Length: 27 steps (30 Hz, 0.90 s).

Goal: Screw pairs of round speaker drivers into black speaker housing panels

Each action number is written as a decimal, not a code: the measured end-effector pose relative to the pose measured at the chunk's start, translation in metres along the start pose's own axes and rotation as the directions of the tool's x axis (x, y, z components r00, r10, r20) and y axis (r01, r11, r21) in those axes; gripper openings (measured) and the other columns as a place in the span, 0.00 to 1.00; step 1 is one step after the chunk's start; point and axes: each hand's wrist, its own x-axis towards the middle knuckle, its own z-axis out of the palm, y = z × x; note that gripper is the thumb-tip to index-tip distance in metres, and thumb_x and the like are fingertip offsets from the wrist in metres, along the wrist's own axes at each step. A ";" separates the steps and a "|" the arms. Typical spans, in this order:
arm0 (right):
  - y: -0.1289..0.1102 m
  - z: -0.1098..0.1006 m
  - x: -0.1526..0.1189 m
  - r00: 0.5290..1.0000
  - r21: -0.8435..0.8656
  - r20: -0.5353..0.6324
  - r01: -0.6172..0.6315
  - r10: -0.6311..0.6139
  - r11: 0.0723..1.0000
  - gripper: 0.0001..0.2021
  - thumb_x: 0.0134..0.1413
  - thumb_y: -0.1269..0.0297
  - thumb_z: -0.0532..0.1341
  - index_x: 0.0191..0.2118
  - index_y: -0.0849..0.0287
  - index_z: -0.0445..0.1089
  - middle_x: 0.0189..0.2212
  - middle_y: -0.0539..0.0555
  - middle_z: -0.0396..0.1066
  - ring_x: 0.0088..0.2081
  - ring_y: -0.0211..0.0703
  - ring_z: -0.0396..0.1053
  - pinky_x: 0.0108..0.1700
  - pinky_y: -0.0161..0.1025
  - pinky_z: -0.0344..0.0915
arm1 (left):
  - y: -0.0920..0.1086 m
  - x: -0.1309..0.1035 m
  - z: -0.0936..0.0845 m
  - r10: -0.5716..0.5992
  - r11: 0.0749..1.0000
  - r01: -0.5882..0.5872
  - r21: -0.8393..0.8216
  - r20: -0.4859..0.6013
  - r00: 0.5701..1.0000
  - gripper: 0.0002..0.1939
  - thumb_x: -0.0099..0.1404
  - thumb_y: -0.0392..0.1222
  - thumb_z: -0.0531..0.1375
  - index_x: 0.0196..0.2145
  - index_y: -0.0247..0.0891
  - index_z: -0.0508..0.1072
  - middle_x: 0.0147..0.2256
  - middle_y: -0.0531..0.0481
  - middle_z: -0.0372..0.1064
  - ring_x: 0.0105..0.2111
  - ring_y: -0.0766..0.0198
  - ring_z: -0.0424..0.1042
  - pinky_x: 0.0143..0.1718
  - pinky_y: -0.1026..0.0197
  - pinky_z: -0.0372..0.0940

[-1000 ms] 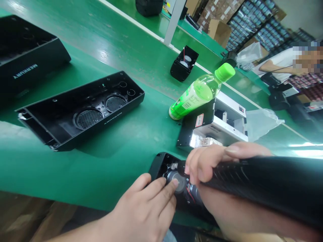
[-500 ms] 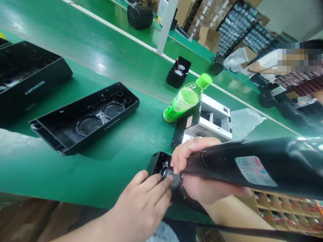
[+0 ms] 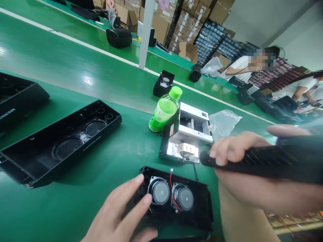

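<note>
A black speaker housing (image 3: 202,198) lies open on the green bench in front of me. Two round speaker drivers (image 3: 160,193) with grey backs sit in it, and a red wire (image 3: 172,188) runs between them. My left hand (image 3: 123,208) is at the housing's left end, fingers spread and gripping nothing; I cannot tell whether the fingertips touch it. In my right hand (image 3: 242,158) is a black electric screwdriver (image 3: 272,161), fingers wrapped round its body. Its nose is beside a white and black screw feeder (image 3: 193,134), and the bit's tip does not show clearly.
To the left lies another open speaker housing (image 3: 63,144), with a further black housing (image 3: 20,97) at the edge. A green-capped bottle (image 3: 165,109) stands behind the screw feeder, near a clear plastic bag (image 3: 224,122). Across the green surface, people (image 3: 242,70) sit at work.
My right hand has lifted the screwdriver off the speaker driver and brought it right, to the screw feeder. My left hand has come off the driver and spread its fingers. The view has shifted.
</note>
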 end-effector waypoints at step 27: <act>0.009 -0.003 -0.004 0.997 0.046 0.029 -0.073 0.072 0.996 0.30 0.62 0.29 0.61 0.53 0.50 0.73 0.21 0.46 0.71 0.19 0.43 0.67 0.23 0.43 0.68 | -0.001 0.018 -0.015 -0.195 0.971 0.209 -0.118 0.121 0.973 0.37 0.75 0.51 0.65 0.76 0.46 0.57 0.68 0.39 0.68 0.67 0.43 0.69 0.65 0.43 0.72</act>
